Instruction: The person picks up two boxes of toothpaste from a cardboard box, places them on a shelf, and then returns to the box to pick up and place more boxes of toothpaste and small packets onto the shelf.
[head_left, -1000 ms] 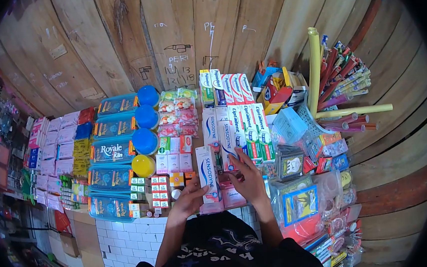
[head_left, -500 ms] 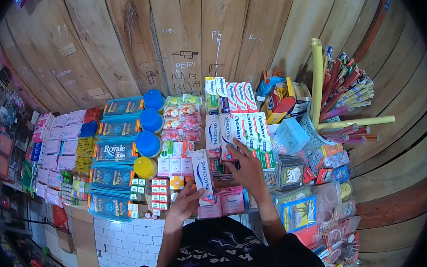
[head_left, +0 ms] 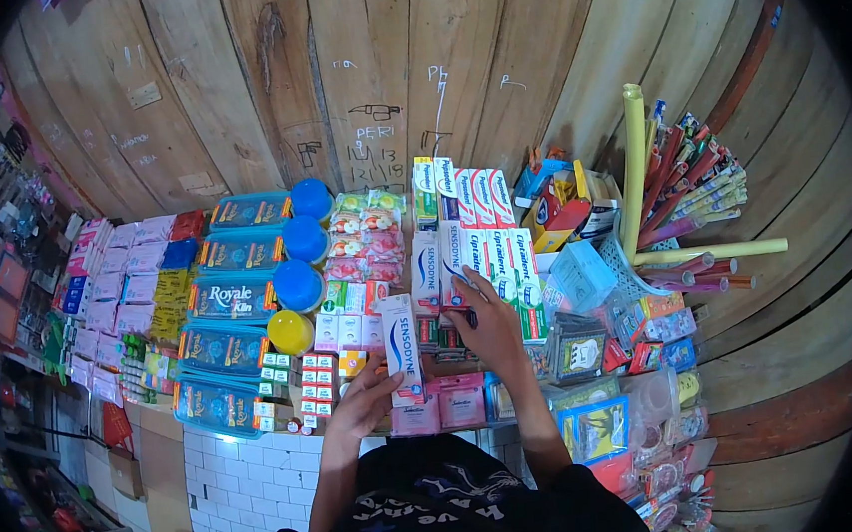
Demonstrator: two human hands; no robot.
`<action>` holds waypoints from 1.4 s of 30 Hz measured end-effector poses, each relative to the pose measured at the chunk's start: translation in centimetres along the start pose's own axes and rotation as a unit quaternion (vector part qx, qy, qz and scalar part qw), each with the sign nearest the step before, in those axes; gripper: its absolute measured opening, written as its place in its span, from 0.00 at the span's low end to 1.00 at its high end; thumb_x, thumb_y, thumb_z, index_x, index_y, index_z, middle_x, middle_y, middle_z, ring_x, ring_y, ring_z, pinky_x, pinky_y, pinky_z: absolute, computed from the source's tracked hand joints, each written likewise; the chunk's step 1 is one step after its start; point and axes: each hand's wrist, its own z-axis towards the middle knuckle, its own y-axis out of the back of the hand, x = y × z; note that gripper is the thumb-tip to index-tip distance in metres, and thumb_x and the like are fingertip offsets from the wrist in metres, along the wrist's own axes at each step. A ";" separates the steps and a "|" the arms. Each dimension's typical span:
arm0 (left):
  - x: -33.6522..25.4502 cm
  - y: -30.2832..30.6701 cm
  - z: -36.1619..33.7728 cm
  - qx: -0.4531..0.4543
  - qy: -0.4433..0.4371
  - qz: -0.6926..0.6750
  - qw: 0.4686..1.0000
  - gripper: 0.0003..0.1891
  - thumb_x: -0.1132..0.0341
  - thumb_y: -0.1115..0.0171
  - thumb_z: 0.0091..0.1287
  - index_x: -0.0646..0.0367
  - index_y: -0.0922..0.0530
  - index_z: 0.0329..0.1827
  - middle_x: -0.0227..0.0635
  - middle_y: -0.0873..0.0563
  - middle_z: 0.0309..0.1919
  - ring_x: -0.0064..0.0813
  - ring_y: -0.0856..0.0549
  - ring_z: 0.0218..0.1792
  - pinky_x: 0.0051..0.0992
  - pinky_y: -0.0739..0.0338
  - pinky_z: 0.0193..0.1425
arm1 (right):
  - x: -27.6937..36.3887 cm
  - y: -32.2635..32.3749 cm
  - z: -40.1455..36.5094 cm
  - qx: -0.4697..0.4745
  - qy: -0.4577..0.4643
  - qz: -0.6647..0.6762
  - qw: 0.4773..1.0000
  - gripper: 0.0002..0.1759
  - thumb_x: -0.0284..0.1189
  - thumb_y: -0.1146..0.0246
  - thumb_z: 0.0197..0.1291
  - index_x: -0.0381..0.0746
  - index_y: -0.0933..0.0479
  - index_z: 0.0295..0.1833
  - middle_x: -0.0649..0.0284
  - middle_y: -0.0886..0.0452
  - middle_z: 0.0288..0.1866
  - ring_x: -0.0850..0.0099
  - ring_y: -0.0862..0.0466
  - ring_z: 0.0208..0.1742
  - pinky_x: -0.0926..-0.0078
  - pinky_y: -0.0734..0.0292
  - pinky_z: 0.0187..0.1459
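Observation:
A white and blue Sensodyne toothpaste box [head_left: 402, 343] stands nearly upright in my left hand [head_left: 367, 401], whose fingers and thumb close round its lower part. My right hand [head_left: 491, 326] has its fingers on the lower end of another Sensodyne box [head_left: 452, 249], thumb below and fingertips at the right side. Directly left of that one, a further Sensodyne box [head_left: 425, 266] lies in the row. Green and white Ciptadent boxes [head_left: 501, 265] lie to the right, and Pepsodent boxes [head_left: 460, 188] behind. Pink packs [head_left: 460, 400] sit between my forearms.
To the left are soap boxes, fruit-printed packs [head_left: 364, 241], blue-lidded jars [head_left: 300, 286], a yellow-lidded jar [head_left: 291, 332] and Royale packs [head_left: 222, 342]. On the right stand a blue basket [head_left: 627, 270] with long tubes [head_left: 632, 170] and plastic-wrapped goods. A plank wall [head_left: 361, 71] rises behind.
The Sensodyne box under my right hand has shifted slightly back, towards the wall. My left hand keeps its box in nearly the same place. The whole view has moved a little.

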 end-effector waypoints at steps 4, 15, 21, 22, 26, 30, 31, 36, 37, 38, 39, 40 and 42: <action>-0.1 -0.1 0.5 0.016 0.000 0.015 1.000 0.29 0.77 0.44 0.72 0.59 0.43 0.75 0.39 0.20 0.58 0.30 0.22 0.61 0.32 0.26 0.64 | 1.9 0.6 -1.4 0.029 0.011 0.142 0.989 0.30 0.33 0.24 0.50 0.41 0.21 0.60 0.61 0.23 0.65 0.74 0.17 0.29 0.76 0.22 0.30; -0.2 -1.6 1.9 0.042 0.013 0.071 0.996 0.22 0.72 0.46 0.75 0.58 0.35 0.71 0.38 0.23 0.61 0.29 0.24 0.63 0.31 0.26 0.64 | 4.1 1.8 -4.5 0.125 0.164 0.066 0.976 0.38 0.48 0.23 0.45 0.40 0.21 0.59 0.62 0.24 0.66 0.63 0.15 0.51 0.67 0.17 0.47; 0.3 -1.0 2.8 0.055 0.037 0.039 0.997 0.22 0.67 0.49 0.77 0.58 0.38 0.72 0.41 0.24 0.62 0.31 0.24 0.64 0.34 0.25 0.64 | 3.1 1.1 -4.4 0.096 0.176 0.029 0.979 0.38 0.53 0.26 0.48 0.43 0.22 0.62 0.64 0.25 0.67 0.66 0.13 0.50 0.71 0.18 0.41; 0.3 -1.1 2.9 0.050 0.036 0.033 0.998 0.22 0.67 0.49 0.77 0.58 0.38 0.72 0.41 0.25 0.63 0.32 0.24 0.64 0.36 0.25 0.64 | 2.9 0.9 -4.4 0.088 0.180 0.028 0.979 0.38 0.53 0.26 0.48 0.43 0.22 0.62 0.64 0.25 0.68 0.65 0.13 0.50 0.70 0.17 0.41; 0.5 -0.5 2.9 0.038 0.029 0.034 0.998 0.24 0.65 0.50 0.78 0.58 0.41 0.75 0.43 0.25 0.63 0.35 0.23 0.63 0.42 0.26 0.64 | 2.5 0.0 -4.0 0.062 0.173 0.024 0.983 0.38 0.51 0.26 0.47 0.43 0.22 0.62 0.64 0.25 0.68 0.65 0.13 0.50 0.69 0.16 0.41; 0.2 -0.5 2.6 0.068 0.019 0.027 0.997 0.28 0.65 0.50 0.78 0.58 0.46 0.78 0.45 0.25 0.63 0.39 0.21 0.60 0.44 0.26 0.65 | 2.2 -0.6 -3.2 0.048 0.168 0.011 0.985 0.36 0.46 0.25 0.47 0.43 0.21 0.61 0.64 0.24 0.68 0.66 0.12 0.48 0.70 0.16 0.40; 0.1 -0.6 2.6 0.083 0.018 0.020 0.996 0.29 0.64 0.50 0.78 0.57 0.47 0.79 0.45 0.25 0.63 0.39 0.20 0.59 0.44 0.26 0.65 | 2.2 -0.7 -3.0 0.045 0.168 0.005 0.985 0.35 0.45 0.25 0.47 0.42 0.21 0.61 0.64 0.24 0.68 0.66 0.12 0.47 0.70 0.15 0.39; -0.4 -0.5 2.4 0.104 0.017 0.023 0.994 0.30 0.65 0.51 0.78 0.53 0.49 0.80 0.43 0.25 0.64 0.39 0.21 0.62 0.44 0.28 0.67 | 1.3 -1.9 -2.1 0.025 0.157 0.002 0.987 0.32 0.40 0.27 0.48 0.42 0.21 0.61 0.65 0.23 0.66 0.64 0.12 0.41 0.69 0.16 0.37; -0.4 -0.4 2.5 0.104 0.013 0.024 0.994 0.30 0.65 0.51 0.78 0.53 0.49 0.80 0.43 0.25 0.64 0.39 0.22 0.62 0.44 0.28 0.67 | 1.3 -2.1 -1.8 0.010 0.162 0.002 0.987 0.32 0.40 0.27 0.48 0.42 0.21 0.61 0.65 0.23 0.66 0.64 0.11 0.40 0.69 0.16 0.36; -0.4 -0.5 2.5 0.097 0.012 0.019 0.995 0.30 0.64 0.51 0.78 0.53 0.49 0.80 0.43 0.24 0.64 0.39 0.22 0.62 0.44 0.28 0.67 | 1.2 -2.1 -1.7 0.016 0.153 -0.004 0.988 0.32 0.40 0.27 0.48 0.42 0.21 0.60 0.65 0.22 0.66 0.64 0.11 0.40 0.69 0.16 0.36; -0.4 -0.7 2.5 0.089 0.011 0.014 0.996 0.30 0.64 0.50 0.78 0.53 0.49 0.80 0.43 0.24 0.64 0.40 0.22 0.63 0.43 0.28 0.67 | 1.2 -2.1 -1.5 0.022 0.144 -0.010 0.989 0.31 0.40 0.27 0.49 0.42 0.20 0.60 0.65 0.22 0.65 0.64 0.11 0.40 0.69 0.16 0.36; -0.4 -0.8 2.5 0.081 0.010 0.009 0.997 0.30 0.64 0.50 0.78 0.53 0.48 0.80 0.43 0.24 0.64 0.40 0.22 0.63 0.43 0.28 0.67 | 1.2 -2.2 -1.3 0.027 0.135 -0.016 0.990 0.31 0.40 0.27 0.49 0.42 0.20 0.60 0.65 0.22 0.65 0.64 0.11 0.40 0.69 0.16 0.36; -0.7 -1.0 2.4 0.092 0.009 0.012 0.996 0.30 0.64 0.50 0.78 0.53 0.48 0.80 0.43 0.25 0.65 0.41 0.23 0.64 0.42 0.28 0.67 | 1.0 -2.7 -0.9 0.009 0.131 -0.014 0.991 0.29 0.40 0.28 0.51 0.42 0.20 0.59 0.65 0.21 0.64 0.64 0.12 0.40 0.69 0.16 0.36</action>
